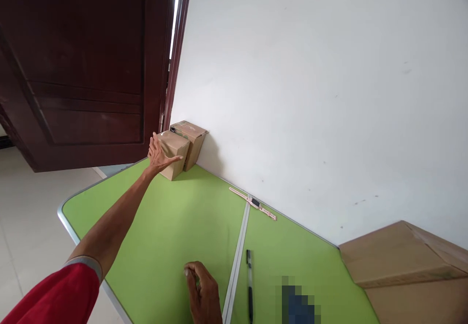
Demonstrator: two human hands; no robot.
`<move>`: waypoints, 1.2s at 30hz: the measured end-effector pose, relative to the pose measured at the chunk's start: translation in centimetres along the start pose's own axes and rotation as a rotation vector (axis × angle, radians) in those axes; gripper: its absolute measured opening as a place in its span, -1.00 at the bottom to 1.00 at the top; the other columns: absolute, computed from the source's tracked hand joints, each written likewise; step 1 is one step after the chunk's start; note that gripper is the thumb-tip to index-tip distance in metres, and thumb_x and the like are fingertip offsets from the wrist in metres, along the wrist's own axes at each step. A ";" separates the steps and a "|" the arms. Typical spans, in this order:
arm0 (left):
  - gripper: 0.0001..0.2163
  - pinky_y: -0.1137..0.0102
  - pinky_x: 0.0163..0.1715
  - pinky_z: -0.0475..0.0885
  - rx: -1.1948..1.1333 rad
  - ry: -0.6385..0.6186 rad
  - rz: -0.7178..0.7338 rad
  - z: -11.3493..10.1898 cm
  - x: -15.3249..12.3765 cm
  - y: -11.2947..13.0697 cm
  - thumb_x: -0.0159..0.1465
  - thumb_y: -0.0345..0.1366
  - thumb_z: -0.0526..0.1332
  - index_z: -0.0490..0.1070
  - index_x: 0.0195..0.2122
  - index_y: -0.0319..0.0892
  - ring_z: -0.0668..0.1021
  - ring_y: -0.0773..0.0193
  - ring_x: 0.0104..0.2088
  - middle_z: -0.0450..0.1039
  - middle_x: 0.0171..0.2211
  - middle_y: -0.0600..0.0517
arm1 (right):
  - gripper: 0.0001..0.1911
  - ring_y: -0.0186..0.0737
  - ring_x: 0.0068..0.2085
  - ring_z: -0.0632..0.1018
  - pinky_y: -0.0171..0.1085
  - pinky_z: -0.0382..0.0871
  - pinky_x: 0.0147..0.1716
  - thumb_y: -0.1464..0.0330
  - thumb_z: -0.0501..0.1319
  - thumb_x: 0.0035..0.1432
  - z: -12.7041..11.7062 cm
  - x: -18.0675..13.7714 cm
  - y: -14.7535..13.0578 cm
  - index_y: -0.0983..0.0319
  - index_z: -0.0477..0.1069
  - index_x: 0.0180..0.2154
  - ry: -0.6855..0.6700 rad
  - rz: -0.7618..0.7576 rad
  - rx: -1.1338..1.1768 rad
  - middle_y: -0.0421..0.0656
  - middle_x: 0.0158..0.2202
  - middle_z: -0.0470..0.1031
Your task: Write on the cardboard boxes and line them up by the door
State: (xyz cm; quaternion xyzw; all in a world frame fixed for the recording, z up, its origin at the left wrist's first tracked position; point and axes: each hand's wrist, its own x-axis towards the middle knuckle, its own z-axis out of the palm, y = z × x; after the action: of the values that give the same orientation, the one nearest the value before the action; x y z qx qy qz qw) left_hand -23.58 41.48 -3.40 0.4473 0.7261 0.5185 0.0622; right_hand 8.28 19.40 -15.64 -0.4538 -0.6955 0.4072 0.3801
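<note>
My left hand (160,154) is stretched out far across the green table (164,226), fingers spread and open, against the nearer of two small cardboard boxes (174,154). The second small box (190,141) stands behind it by the white wall. My right hand (203,290) rests on the table near the front, fingers curled in a loose fist; whether it holds anything is hidden. A black pen (249,282) lies just right of that hand, past the table's centre seam. A pink wrist watch (253,202) lies flat near the wall.
A large cardboard box (402,260) sits at the table's right end. A dark wooden door (84,66) stands open behind the table's left corner, over a tiled floor. A blurred dark object (300,302) lies near the front edge.
</note>
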 end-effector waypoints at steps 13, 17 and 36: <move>-0.63 -0.03 0.13 0.54 -0.223 0.049 -0.238 -0.3 1.7 -4.6 0.47 -0.17 0.29 0.43 0.24 -0.15 0.58 -0.02 0.15 0.45 0.25 -0.14 | -0.04 0.15 0.52 0.14 0.12 0.02 0.45 -0.06 0.25 0.26 5.2 26.7 -4.9 0.24 0.08 0.50 -0.212 0.116 0.173 0.06 0.56 0.04; -0.64 0.01 0.08 0.57 -0.317 -0.069 -0.243 -0.4 0.7 -6.3 0.46 -0.17 0.31 0.44 0.22 -0.16 0.60 0.01 0.10 0.48 0.21 -0.14 | 0.04 0.10 0.57 -0.04 0.15 -0.18 0.50 0.02 0.30 0.23 7.0 29.4 -5.5 0.23 -0.07 0.54 -0.233 0.169 0.196 0.00 0.59 -0.11; 0.10 -0.26 0.38 0.23 -0.357 -0.546 -0.308 -12.4 -31.4 -1.0 0.05 0.55 0.18 0.21 0.48 -0.07 0.20 -0.45 0.47 0.11 0.51 -0.29 | -0.29 0.21 0.23 0.53 -0.01 0.54 0.09 -0.14 0.32 0.23 -5.8 -3.8 -4.5 -0.03 0.40 0.31 -0.078 0.203 0.453 -0.04 0.30 0.48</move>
State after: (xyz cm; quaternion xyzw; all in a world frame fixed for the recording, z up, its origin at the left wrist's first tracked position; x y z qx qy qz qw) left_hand -12.44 10.38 -10.34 0.4369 0.6395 0.4830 0.4086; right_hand 13.13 15.96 -9.92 -0.4085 -0.5517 0.6060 0.4019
